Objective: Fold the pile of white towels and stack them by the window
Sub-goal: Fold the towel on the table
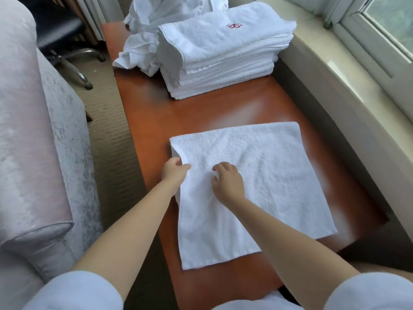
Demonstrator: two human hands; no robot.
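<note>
White sleeves frame the bottom of the view, and two bare forearms reach out over a half-folded towel (257,186) lying flat on the reddish-brown surface (201,108). The left hand (174,173) grips the towel's left folded edge, fingers curled around the cloth. The right hand (226,181) rests on top of the towel near its middle, fingers bent and pressing down, holding nothing.

The step in hand looks like the next fold. To do it well, the right hand should pin the crease line while the left carries its edge across, so that corners meet squarely and the terry stays smooth, matching the width of the finished pieces.

Farther along the surface, beside the window (384,23), stands the stack of folded towels (223,61). Its top towel bears a small red embroidered emblem (234,25), too small to read as letters. Behind the stack lies the crumpled pile of unfolded towels (143,41), so several remain to be done. No other writing shows.
</note>
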